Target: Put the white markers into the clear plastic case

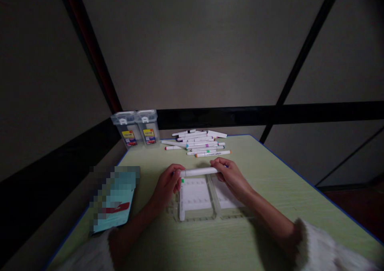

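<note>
A white marker pen (199, 171) is held level between both hands, above a clear plastic case (213, 201) lying open on the table. My left hand (168, 183) pinches its left end; my right hand (229, 173) grips the right end, with the fingers covering the tip. Inside the case's left half, another white marker (182, 207) with a green mark stands along the left side. White sheets (196, 195) line both halves of the case. Beyond my hands lies a loose pile of white markers (201, 143) with variously coloured ends.
Two clear lidded containers (148, 129) with yellow labels stand at the table's back left. A teal flat item (117, 201), partly pixelated, lies at the left edge. Dark-framed grey panels (192, 63) rise behind the pale green table (270, 175).
</note>
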Demonstrator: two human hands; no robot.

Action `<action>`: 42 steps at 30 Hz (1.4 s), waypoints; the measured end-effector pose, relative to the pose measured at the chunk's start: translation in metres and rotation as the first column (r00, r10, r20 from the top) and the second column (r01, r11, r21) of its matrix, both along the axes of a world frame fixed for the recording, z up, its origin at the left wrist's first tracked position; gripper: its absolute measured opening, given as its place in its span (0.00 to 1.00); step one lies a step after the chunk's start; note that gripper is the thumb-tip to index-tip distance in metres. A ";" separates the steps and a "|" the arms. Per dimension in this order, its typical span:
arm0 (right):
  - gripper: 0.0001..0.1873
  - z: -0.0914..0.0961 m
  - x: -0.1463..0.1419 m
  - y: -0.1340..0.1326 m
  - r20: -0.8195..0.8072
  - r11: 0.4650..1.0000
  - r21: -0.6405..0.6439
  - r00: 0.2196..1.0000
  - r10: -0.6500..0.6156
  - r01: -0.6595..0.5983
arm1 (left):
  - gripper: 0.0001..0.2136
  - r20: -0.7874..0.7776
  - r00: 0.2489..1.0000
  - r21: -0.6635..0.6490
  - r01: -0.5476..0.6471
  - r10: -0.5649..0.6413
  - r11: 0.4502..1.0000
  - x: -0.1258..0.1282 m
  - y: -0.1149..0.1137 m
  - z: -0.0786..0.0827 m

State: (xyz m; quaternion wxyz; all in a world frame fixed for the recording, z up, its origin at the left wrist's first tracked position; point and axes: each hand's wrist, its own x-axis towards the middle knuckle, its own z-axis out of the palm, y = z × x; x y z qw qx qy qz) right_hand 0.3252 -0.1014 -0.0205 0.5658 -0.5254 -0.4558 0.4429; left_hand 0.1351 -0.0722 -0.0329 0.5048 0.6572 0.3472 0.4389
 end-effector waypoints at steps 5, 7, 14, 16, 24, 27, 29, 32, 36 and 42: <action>0.15 0.001 -0.002 -0.001 0.017 1.000 0.002 1.000 0.009 -0.009 | 0.18 -0.006 0.999 0.022 -0.037 0.037 0.999 0.001 -0.002 0.000; 0.15 0.001 -0.002 -0.002 0.043 1.000 0.006 0.999 0.013 -0.014 | 0.19 -0.010 0.999 0.021 -0.047 0.047 0.999 0.002 -0.002 0.001; 0.14 0.001 -0.003 -0.004 0.109 0.999 0.018 0.993 0.034 -0.037 | 0.18 -0.043 0.997 0.009 -0.060 0.060 0.998 0.002 -0.004 0.006; 0.14 0.002 -0.003 -0.005 0.125 0.999 0.016 0.992 0.034 -0.037 | 0.18 -0.047 0.997 0.011 -0.063 0.064 0.998 0.002 -0.003 0.005; 0.14 0.002 -0.002 -0.003 0.214 0.999 0.022 0.976 0.039 -0.045 | 0.16 -0.097 0.994 0.031 -0.048 0.051 0.998 0.003 -0.001 0.004; 0.14 0.001 0.000 -0.002 0.230 0.999 0.015 0.972 0.045 -0.050 | 0.16 -0.111 0.992 0.039 -0.048 0.052 0.998 0.002 -0.001 0.004; 0.13 0.001 -0.001 -0.002 0.231 0.999 0.007 0.972 0.050 -0.053 | 0.15 -0.117 0.992 0.044 -0.051 0.056 0.998 0.001 -0.001 0.003; 0.13 0.001 -0.001 -0.002 0.231 0.998 -0.002 0.971 0.060 -0.061 | 0.15 -0.125 0.990 0.049 -0.052 0.058 0.997 0.001 0.000 0.001; 0.14 0.002 -0.001 -0.004 0.240 0.997 0.000 0.968 0.073 -0.075 | 0.14 -0.143 0.989 0.063 -0.038 0.046 0.997 0.001 0.001 -0.001; 0.14 0.001 -0.001 -0.004 0.255 0.997 -0.012 0.964 0.077 -0.076 | 0.14 -0.168 0.985 0.076 -0.036 0.049 0.996 0.000 0.001 -0.001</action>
